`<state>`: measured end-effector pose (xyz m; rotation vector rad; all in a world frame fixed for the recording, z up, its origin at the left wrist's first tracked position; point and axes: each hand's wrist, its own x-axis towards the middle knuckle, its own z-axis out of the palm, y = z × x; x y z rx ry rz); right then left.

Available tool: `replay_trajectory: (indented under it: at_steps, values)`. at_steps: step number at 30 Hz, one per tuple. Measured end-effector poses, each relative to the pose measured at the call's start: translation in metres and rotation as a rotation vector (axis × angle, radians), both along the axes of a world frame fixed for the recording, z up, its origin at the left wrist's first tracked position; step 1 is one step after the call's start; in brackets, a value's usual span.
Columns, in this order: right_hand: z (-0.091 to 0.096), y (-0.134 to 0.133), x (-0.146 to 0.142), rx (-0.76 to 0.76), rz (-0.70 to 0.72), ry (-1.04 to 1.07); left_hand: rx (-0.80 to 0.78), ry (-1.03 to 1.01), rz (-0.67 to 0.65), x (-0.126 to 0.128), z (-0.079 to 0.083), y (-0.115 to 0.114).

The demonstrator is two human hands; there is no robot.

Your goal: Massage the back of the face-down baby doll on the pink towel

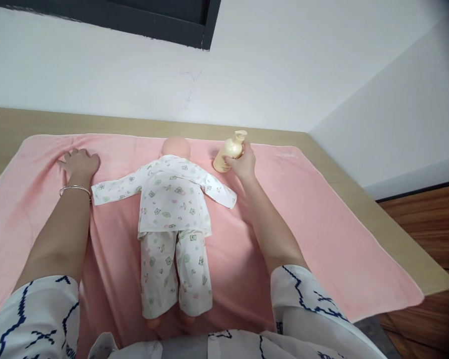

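The right hand [243, 163] is wrapped around a cream-coloured pump bottle [229, 152], fingers closed on its lower body while the bottle leans with its pump head up and toward the wall; its base looks to be at or just above the pink blanket [322, 209], and I cannot tell whether it still touches the cloth. The bottle sits at the far end of the blanket, just to the right of the doll's head [176, 147] and just beyond the tip of the doll's right-hand sleeve. The bottle is opaque, so what it holds cannot be seen. The left hand [79, 163] lies flat and open on the blanket, palm down, fingers spread a little, holding nothing, near the far left part of the cloth and close to the end of the doll's other sleeve. A thin silver bangle [75, 189] circles that wrist. The doll [174, 219] lies stretched out between the 2 forearms, arms spread to either side, dressed in a white printed top and matching trousers, its feet pointing toward the person. The blanket covers most of a light wooden table [389, 224], which stands against a white wall [284, 65]. Both of the person's short sleeves are white with dark blue lines.
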<state>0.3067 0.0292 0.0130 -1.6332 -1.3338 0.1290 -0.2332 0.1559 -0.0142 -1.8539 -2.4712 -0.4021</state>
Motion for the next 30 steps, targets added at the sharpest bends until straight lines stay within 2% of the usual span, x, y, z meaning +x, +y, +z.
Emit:
replay_trajectory:
  at_steps: [5, 11, 14, 19, 25, 30]
  values:
    - [-0.007, 0.007, 0.038, 0.031, -0.012, -0.001, 0.007, -0.016, -0.008, 0.000, 0.000, -0.001]
    - [-0.007, 0.007, 0.070, 0.122, -0.162, -0.043, 0.008, -0.023, 0.004, 0.002, 0.001, -0.001]
    - [-0.007, 0.006, 0.075, 0.158, -0.150, -0.049, -0.001, -0.021, 0.008, 0.004, 0.003, -0.002]
    - [-0.014, 0.015, 0.077, 0.101, -0.102, 0.011, -0.004, -0.015, 0.017, 0.004, 0.004, -0.002]
    - [-0.018, 0.034, 0.089, 0.114, -0.120, -0.056, 0.007, -0.015, 0.004, 0.001, 0.001, -0.001]
    - [-0.015, 0.045, 0.089, 0.120, -0.141, -0.030, -0.009, -0.019, 0.012, 0.003, 0.003, -0.002]
